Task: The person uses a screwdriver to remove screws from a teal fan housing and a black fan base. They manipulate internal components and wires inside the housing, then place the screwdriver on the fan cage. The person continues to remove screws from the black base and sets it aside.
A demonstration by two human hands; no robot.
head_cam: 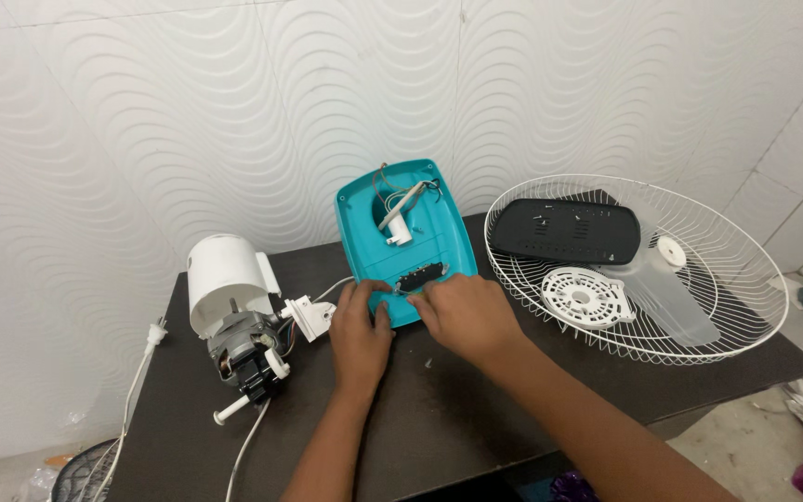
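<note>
Your left hand (360, 330) and right hand (462, 311) have their fingers closed on the teal fan base (406, 237) at frame centre on the surface (439, 409). It seems light, stiff plastic; hold the rim, avoid the wires (385, 184).

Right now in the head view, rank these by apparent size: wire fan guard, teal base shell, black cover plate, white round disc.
1. Wire fan guard
2. Teal base shell
3. Black cover plate
4. White round disc

All sit at similar depth, so the order looks reliable.
</note>
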